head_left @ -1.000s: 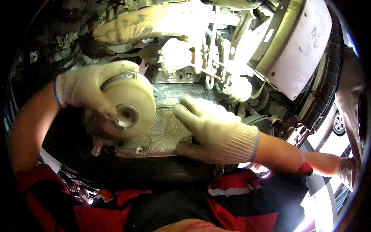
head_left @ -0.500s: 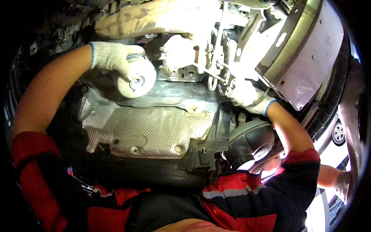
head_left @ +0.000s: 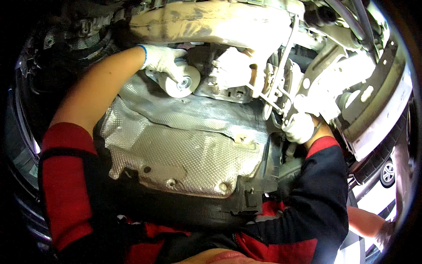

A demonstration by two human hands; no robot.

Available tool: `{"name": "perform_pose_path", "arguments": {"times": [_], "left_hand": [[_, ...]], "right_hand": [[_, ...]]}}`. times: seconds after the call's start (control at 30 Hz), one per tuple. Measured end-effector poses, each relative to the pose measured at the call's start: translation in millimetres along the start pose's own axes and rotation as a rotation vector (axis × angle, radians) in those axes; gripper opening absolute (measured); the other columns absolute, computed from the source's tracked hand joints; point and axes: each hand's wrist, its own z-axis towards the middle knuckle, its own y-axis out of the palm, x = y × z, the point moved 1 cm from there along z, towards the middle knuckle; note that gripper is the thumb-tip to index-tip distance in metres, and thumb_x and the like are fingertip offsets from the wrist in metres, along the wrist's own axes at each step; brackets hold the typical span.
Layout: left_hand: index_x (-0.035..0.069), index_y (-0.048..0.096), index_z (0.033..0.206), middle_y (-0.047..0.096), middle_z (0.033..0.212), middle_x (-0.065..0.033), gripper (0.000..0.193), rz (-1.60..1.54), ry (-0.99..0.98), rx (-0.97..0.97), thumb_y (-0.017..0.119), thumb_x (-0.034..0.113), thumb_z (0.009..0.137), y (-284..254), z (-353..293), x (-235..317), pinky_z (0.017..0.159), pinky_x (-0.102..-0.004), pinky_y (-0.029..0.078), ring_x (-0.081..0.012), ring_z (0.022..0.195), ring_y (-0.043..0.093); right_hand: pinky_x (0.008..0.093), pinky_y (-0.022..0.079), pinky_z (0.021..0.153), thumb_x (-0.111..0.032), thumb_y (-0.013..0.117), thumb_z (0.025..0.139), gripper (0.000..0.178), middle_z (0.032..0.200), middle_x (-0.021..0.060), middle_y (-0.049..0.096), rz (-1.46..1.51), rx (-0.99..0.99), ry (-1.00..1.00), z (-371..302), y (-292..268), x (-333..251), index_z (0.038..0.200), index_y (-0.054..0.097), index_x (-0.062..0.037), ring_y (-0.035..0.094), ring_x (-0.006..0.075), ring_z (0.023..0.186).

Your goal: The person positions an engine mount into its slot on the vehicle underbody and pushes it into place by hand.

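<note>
Disc (head_left: pixel 181 83), thick and pale with a metal hub (head_left: pixel 184 82) at its centre, is held up at the left and far part of the scene, its flat face turned mostly toward the viewer. The left hand (head_left: pixel 162 59), in a white knit glove with a blue cuff, grasps it from the far left, with a finger reaching over the face toward the hub. Just right of the disc is a brightly lit metal housing (head_left: pixel 233 70). A tan, stained beam (head_left: pixel 198 24) runs across the far side, beyond both. On the near side of the disc spreads a silver dimpled sheet (head_left: pixel 184 152), with a dark panel (head_left: pixel 176 209) along its near edge.

Farther right, slim rods (head_left: pixel 285 48) stand by a pale rounded part (head_left: pixel 300 128). The right forearm (head_left: pixel 322 131) passes behind that part, and the right hand is hidden there, so I cannot tell whether it grips anything. Right of it is a long pale metal plate (head_left: pixel 378 132). At the near right, another person's arm (head_left: pixel 365 221) shows, and a car wheel (head_left: pixel 387 174) lies beyond it.
</note>
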Motion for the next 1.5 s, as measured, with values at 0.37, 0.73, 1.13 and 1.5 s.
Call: {"name": "perform_pose_path", "arguments": {"times": [0.37,0.73,1.13,1.5], "left_hand": [[0.001,0.020,0.161,0.050,0.146,-0.0251,0.113,-0.203,0.133,0.038,0.084,0.009,0.068,-9,9,16,0.108,-0.0362,0.047,-0.0286,0.133,0.051],[0.001,0.045,0.147,0.066,0.124,-0.0180,0.084,-0.351,0.261,0.081,0.080,0.020,0.073,0,38,-40,0.090,-0.0340,0.054,-0.0234,0.107,0.065],[0.001,0.052,0.139,0.067,0.115,-0.0141,0.071,-0.450,0.224,0.135,0.079,0.017,0.075,5,40,-34,0.085,-0.0318,0.051,-0.0193,0.099,0.063],[0.004,0.037,0.155,0.060,0.138,-0.0167,0.096,-0.514,0.319,0.107,0.083,0.037,0.077,10,64,-34,0.108,-0.0363,0.041,-0.0246,0.130,0.050]], "right_hand": [[0.0334,0.049,0.091,-0.037,0.046,0.105,0.042,0.118,0.0145,0.060,0.013,0.098,0.057,-28,19,3,0.128,0.055,-0.0038,0.060,0.0247,0.105],[0.0344,0.048,0.094,-0.039,0.046,0.105,0.045,0.121,0.0159,0.060,0.034,0.113,0.103,-65,32,-11,0.130,0.055,-0.0033,0.059,0.0262,0.108],[0.0355,0.047,0.097,-0.041,0.047,0.104,0.048,0.124,0.0174,0.059,-0.002,0.114,0.136,-95,27,-27,0.132,0.054,-0.0026,0.058,0.0278,0.112],[0.0365,0.045,0.100,-0.043,0.048,0.104,0.051,0.127,0.0188,0.059,-0.025,0.150,0.137,-69,21,-16,0.133,0.054,-0.0021,0.058,0.0294,0.116]]}}
